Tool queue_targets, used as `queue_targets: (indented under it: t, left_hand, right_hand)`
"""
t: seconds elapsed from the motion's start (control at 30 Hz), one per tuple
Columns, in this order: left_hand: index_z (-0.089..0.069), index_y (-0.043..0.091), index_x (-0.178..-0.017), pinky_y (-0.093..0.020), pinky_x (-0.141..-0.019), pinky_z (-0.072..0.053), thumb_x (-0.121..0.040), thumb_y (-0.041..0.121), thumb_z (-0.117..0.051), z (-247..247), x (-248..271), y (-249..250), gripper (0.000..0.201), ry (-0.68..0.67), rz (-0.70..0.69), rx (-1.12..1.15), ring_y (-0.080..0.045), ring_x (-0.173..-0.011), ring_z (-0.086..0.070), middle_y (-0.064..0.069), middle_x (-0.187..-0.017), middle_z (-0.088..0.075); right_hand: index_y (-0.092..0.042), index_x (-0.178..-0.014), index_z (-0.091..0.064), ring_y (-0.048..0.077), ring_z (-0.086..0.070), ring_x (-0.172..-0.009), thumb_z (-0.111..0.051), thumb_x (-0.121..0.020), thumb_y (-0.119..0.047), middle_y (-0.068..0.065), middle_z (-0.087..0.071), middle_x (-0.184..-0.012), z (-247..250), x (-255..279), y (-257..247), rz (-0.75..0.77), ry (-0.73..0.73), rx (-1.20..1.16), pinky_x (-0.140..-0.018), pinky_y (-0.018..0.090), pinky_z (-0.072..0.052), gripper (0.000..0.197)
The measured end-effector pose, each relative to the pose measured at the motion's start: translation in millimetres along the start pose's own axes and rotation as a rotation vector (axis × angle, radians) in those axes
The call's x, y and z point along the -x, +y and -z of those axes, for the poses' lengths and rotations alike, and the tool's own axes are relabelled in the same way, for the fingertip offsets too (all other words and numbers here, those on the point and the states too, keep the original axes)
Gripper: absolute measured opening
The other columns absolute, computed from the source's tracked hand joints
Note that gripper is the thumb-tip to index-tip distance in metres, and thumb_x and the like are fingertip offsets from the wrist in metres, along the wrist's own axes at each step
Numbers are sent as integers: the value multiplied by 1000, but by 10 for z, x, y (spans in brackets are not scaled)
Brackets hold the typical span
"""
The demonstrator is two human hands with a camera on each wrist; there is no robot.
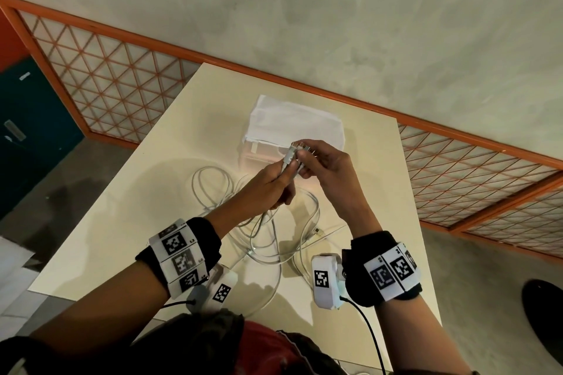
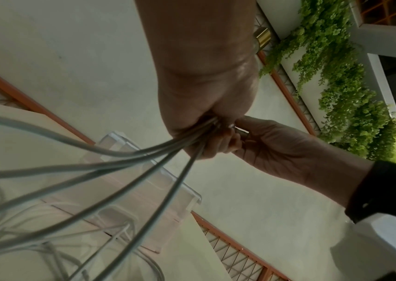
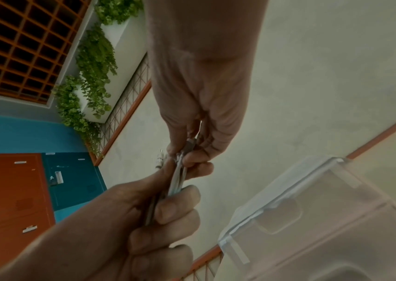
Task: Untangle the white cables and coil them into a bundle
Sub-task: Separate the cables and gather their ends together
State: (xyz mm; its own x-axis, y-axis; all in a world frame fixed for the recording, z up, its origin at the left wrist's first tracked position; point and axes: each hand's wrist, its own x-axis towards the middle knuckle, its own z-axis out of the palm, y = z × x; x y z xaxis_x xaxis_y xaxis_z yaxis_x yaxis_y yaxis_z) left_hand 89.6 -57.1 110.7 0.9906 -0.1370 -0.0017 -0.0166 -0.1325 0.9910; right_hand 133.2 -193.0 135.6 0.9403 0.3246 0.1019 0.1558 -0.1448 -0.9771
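Several white cables (image 1: 265, 234) lie in loose tangled loops on the cream table (image 1: 122, 222). My left hand (image 1: 274, 184) grips a bunch of their ends, raised above the table, and the strands (image 2: 124, 161) fan down from the fist. My right hand (image 1: 320, 161) pinches the plug ends (image 1: 294, 151) that stick up out of the left fist. In the right wrist view the plugs (image 3: 184, 150) sit between its fingertips, with the left hand (image 3: 163, 209) curled round the cable strands (image 3: 176, 182) below. One loose plug (image 1: 318, 232) lies on the table.
A clear plastic box (image 1: 292, 128) with a white lid stands on the table just beyond my hands. An orange lattice railing (image 1: 106, 76) runs behind the table. Blue and orange cabinets (image 3: 35, 190) stand at the left. A dark round object (image 1: 545, 313) lies on the floor at the right.
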Motion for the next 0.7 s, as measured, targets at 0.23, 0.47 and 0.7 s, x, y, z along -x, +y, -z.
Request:
queue_targets:
  t: [0.23, 0.47, 0.7]
  left_hand:
    - [-54, 10, -69, -20, -44, -34, -101, 40, -27, 60, -12, -29, 51, -118, 67, -29, -5, -40, -40, 7, -50, -53]
    - [-50, 13, -79, -16, -45, -29, -101, 36, -29, 115, -19, 9, 39, -207, 151, 38, -3, -41, -30, 6, -54, -37]
    - [-41, 18, -72, -15, -45, -31, -101, 34, -32, 75, -17, -46, 34, -88, 120, -70, 0, -41, -35, 3, -63, -40]
  right_hand:
    - [-1, -106, -68, 24, -48, -61, -60, -90, -8, 11, -60, -71, 49, 0, -8, -55, -70, -71, -61, 24, -49, 19]
    - [-15, -125, -59, 22, -64, -67, -54, -95, -16, 5, -61, -81, 87, 28, -82, -14, -221, 40, -66, 23, -51, 30]
    - [-24, -101, -68, 12, -59, -93, -70, -84, -28, -2, -54, -110, 59, -32, -71, 186, -50, 358, -75, 26, -52, 18]
